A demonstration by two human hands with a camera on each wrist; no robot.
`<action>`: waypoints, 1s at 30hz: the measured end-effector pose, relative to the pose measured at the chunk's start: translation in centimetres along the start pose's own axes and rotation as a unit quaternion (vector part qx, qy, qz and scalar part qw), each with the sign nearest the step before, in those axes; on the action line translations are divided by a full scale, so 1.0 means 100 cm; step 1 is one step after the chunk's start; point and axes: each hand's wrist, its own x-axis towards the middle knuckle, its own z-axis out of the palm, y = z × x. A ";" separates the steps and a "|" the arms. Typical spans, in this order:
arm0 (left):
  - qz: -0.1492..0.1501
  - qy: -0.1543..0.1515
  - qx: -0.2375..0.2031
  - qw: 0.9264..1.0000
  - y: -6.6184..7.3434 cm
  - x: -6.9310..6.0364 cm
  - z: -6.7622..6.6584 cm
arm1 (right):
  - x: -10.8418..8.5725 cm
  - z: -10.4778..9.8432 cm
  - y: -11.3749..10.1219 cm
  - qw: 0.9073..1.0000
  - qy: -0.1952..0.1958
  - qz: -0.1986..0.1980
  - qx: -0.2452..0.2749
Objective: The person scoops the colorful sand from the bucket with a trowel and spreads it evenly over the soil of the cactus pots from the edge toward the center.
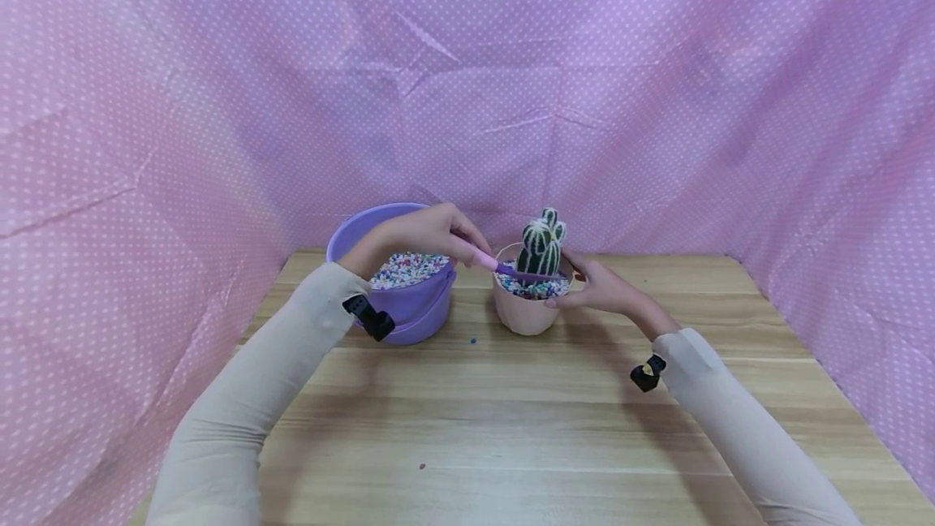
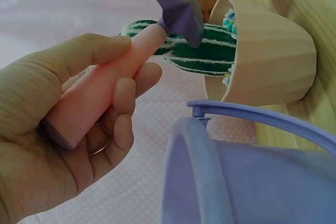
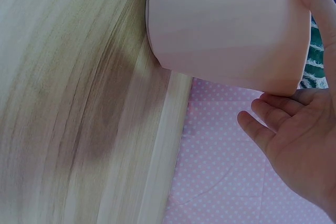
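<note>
My left hand [image 1: 438, 232] grips a small toy trowel by its pink handle [image 2: 102, 90]. The trowel's purple blade [image 1: 529, 274] extends over a cream flowerpot [image 1: 524, 319], in front of a green striped cactus [image 1: 538, 256]. Multicoloured beads surround the cactus inside the pot. At the pot's right side, my right hand [image 1: 602, 286] holds the rim, its thumb on the near side; the right wrist view shows other fingers against the pot's wall [image 3: 226, 30]. Under my left forearm stands a purple bucket [image 1: 420, 315] with many mixed beads [image 1: 409, 269] in it.
The wooden table [image 1: 504, 412] has a blue bead [image 1: 473, 341] lying between bucket and pot, and a dark reddish bead [image 1: 422, 466] closer to me. The bucket's handle [image 2: 262, 119] hangs on the side facing the pot. Pink dotted cloth [image 1: 467, 120] encloses the table's back and sides.
</note>
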 end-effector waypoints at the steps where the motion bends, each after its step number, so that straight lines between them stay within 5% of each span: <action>1: 0.002 0.002 0.004 1.000 0.000 -0.001 0.000 | 0.000 0.000 0.000 1.000 -0.001 0.001 0.000; 9: 0.011 0.027 0.021 0.999 -0.001 -0.017 -0.006 | -0.001 0.001 0.001 1.000 -0.003 0.005 0.002; 15: 0.019 0.076 0.046 0.996 0.000 -0.034 -0.011 | -0.001 0.002 0.000 1.000 -0.002 0.012 0.000; 30: -0.037 0.195 0.072 0.977 -0.005 -0.076 -0.023 | 0.000 -0.002 0.000 1.000 -0.007 0.012 -0.008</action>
